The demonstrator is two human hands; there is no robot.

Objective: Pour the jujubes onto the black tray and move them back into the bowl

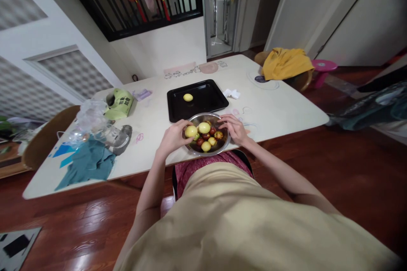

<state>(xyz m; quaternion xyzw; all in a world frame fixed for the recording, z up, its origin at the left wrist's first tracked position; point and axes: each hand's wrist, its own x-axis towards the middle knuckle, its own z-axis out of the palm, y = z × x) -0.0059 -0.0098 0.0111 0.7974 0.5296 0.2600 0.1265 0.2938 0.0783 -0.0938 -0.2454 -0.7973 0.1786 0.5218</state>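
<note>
A metal bowl (227, 143) at the table's front edge holds several yellow fruits and small dark red fruits, some of them mottled. My left hand (173, 137) is at the bowl's left side, fingers closed around a round yellow fruit (191, 131) at the rim. Another large yellow fruit (204, 127) lies near it in the bowl. On the right side, my right hand (235, 129) grips the bowl's rim with its fingers bent over the edge. Just behind the bowl is a black baking tray (208, 93), with a single yellow fruit (188, 98) on it.
To the left on the white table (152, 131) lie a green bag (120, 103), clear plastic packaging (90, 116) and a teal cloth (90, 163). A crumpled white tissue (232, 93) is right of the tray. A yellow garment (286, 64) drapes over a chair at the far right.
</note>
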